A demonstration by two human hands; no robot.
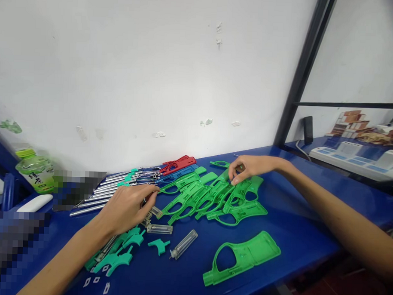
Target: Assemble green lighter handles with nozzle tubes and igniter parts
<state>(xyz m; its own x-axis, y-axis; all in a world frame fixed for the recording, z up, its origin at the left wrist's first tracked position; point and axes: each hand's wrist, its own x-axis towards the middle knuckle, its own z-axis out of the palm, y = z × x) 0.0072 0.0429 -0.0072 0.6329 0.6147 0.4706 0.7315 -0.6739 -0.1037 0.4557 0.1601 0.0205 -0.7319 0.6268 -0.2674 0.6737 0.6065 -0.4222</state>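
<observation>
My left hand [130,206] is over the left part of the work, thumb and fingers pinched together beside the clear plastic tanks [159,229] and metal rods [96,199]. What lies between its fingertips is hidden. My right hand [252,167] reaches in from the right, with thumb and index finger curled close together at the back of a pile of green pistol-shaped shell halves [185,199]; I cannot make out what they grip. One separate green shell half [255,254] lies near the front edge. Teal trigger pieces [121,260] lie below my left hand, near another clear tank [184,244].
Red shell halves [179,164] and a blue one [174,177] lie by the wall. A green-capped bottle [36,172] stands at left, near a white object [35,203]. Small white pieces [97,280] lie at front. A black post [298,78] rises behind the blue table [306,203].
</observation>
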